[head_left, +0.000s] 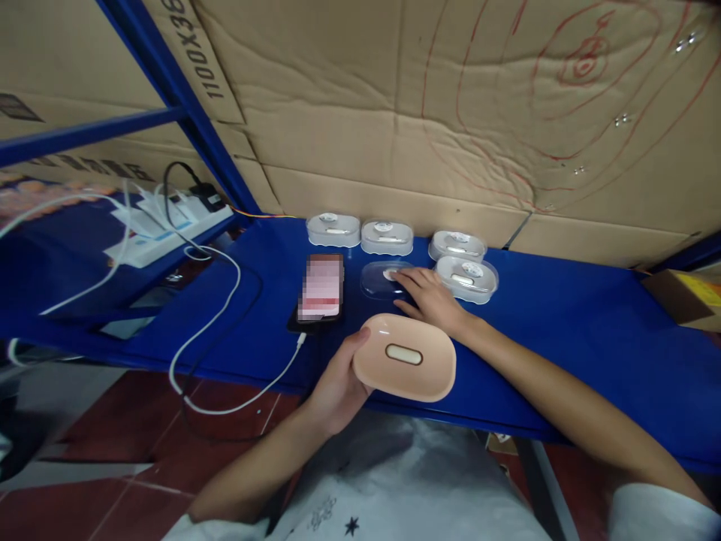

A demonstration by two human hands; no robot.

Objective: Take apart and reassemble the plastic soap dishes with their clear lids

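Note:
My left hand (pixel 341 387) is closed on the left end of a peach-coloured oval plastic box (pixel 372 368), thumb on its top face. A small cream pill-shaped inset with a dark rim sits in the middle of that face. My right hand (pixel 431 297) reaches over the table, fingers outstretched and thumb apart, its fingertips touching a clear oval plastic cover (pixel 375 282) with a white round sticker. Just right of these fingers stands a pale oval box under a clear cover (pixel 470 282).
More covered pale boxes (pixel 333 231) line the back of the blue table (pixel 563 338) before a cardboard wall (pixel 338 150). A phone (pixel 322 289) lies at left, with a white cable (pixel 225 300) trailing off the edge. Far left is a power strip (pixel 174 240); far right, a carton (pixel 681 300).

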